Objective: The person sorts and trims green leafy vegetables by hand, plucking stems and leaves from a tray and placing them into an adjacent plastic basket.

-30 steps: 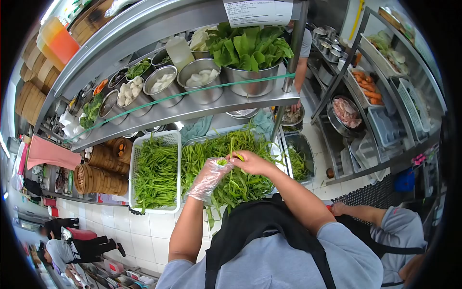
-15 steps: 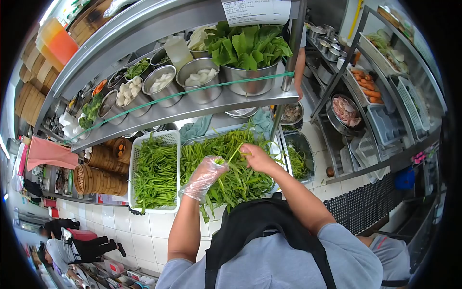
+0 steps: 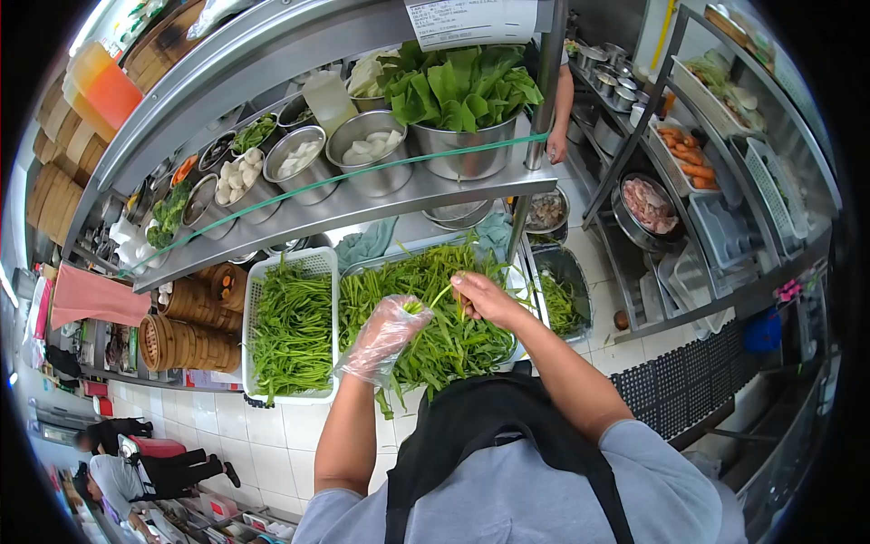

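My left hand point(image 3: 388, 331), in a clear plastic glove, is closed around several green vegetable stems point(image 3: 414, 306). My bare right hand point(image 3: 482, 297) pinches a green stem point(image 3: 441, 295) that runs across to the gloved hand. Beneath both hands lies a wide heap of long leafy greens point(image 3: 453, 343), spilling over the near edge. Left of the heap stands a white perforated basket point(image 3: 335, 295) filled with cut green stems point(image 3: 292, 331).
Above the greens runs a steel shelf point(image 3: 362, 204) bearing metal pots of vegetables. Bamboo steamers point(image 3: 172, 342) stand at left. A bin point(image 3: 587, 313) with greens is at right, near a rack point(image 3: 634, 154). Another person's arm point(image 3: 560, 113) shows behind the shelf.
My right hand has turned slightly, and the stem between my hands now bends lower. My left hand has shifted a little. The view has moved slightly; the person at far right has mostly left it.
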### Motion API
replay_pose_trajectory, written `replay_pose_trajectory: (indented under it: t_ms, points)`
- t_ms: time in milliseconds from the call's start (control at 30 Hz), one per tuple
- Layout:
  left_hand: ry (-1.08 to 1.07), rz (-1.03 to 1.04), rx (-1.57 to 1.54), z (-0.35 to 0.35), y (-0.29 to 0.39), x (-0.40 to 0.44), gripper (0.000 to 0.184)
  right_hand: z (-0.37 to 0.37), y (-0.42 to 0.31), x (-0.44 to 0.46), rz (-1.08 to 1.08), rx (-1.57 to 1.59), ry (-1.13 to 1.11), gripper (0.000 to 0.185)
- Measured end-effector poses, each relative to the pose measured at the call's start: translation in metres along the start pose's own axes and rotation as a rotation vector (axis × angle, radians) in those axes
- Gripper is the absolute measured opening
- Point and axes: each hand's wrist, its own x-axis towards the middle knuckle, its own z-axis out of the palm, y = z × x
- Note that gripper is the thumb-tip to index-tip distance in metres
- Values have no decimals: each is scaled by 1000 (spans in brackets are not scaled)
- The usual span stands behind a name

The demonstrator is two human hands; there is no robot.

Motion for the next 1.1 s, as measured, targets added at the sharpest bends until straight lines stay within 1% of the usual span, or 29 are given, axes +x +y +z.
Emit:
replay_pose_trajectory:
  t_ms: [33,67,133,167,200,233,267,300,367,400,433,467,500,533,567,633,667,700,733,767,833,867,933,967,1000,1033,1067,1100]
  points:
    - [-50,-40,40,-3,7,-2,21,-1,0,-1,-19,30,-22,38]
    - [-49,-40,40,-3,10,-2,21,-1,0,-1,-37,59,-44,35]
    - [25,39,-105,0,13,-2,24,1,3,1,-57,40,-80,35]
    - [24,37,-105,3,13,0,24,2,5,2,-76,19,-116,34]
    - [26,162,-88,7,11,4,26,5,4,0,-75,19,-117,34]
    - [30,286,-72,11,6,9,27,9,-1,-2,-108,-62,-141,35]
    - [25,305,-27,19,-15,23,29,11,-4,-2,-143,-145,-167,36]
    - [29,302,-28,19,-13,21,29,11,-3,-1,-142,-145,-172,36]
    - [37,173,-103,18,-8,16,28,11,-2,1,-266,-288,-126,39]
    - [-11,142,-138,15,-4,18,23,10,-4,0,-263,-286,-125,39]
    - [-15,140,-138,15,-6,19,23,5,-7,-2,-280,-348,-147,40]
    - [46,141,-165,14,-11,22,21,2,-9,-4,-297,-411,-171,40]
    - [108,142,-190,13,-13,23,20,0,-13,-9,-297,-408,-171,40]
    - [157,143,-273,13,-16,24,21,-3,-17,-15,-296,-415,-108,39]
    - [157,142,-271,11,-18,24,21,-7,-19,-19,-296,-421,-45,38]
    - [198,-83,-413,1,-9,20,17,-29,-21,-26,-329,-443,84,34]
    - [155,-117,-607,-1,-12,19,8,-47,-13,-25,-351,-478,136,33]
    - [160,-122,-607,-3,-14,18,8,-56,-17,-34,-344,-505,249,31]
    - [152,-125,-704,-4,-15,18,9,-77,-9,-34,-355,-580,303,30]
    - [142,-127,-802,-4,-17,17,11,-95,-7,-36,-188,-672,346,26]
    - [140,-118,-817,-2,-21,18,13,-113,10,-42,-85,-1051,538,28]
    - [163,-130,-776,0,-20,18,13,-114,21,-44,-82,-1053,537,28]
    - [188,-139,-733,2,-16,19,13,-106,24,-51,-180,-1510,721,41]
    - [170,-145,-708,2,-12,19,13,-103,23,-47,-237,-1303,613,44]
    - [150,-153,-683,3,-10,19,13,-84,8,-42,-286,-1095,504,47]
    - [146,-157,-682,8,-11,21,13,-66,7,-38,-462,-978,390,41]
    - [182,-177,-680,13,-13,24,13,-43,-6,-37,-424,-783,190,36]
    - [218,-194,-678,16,-14,26,13,-25,-7,-33,-488,-694,71,34]
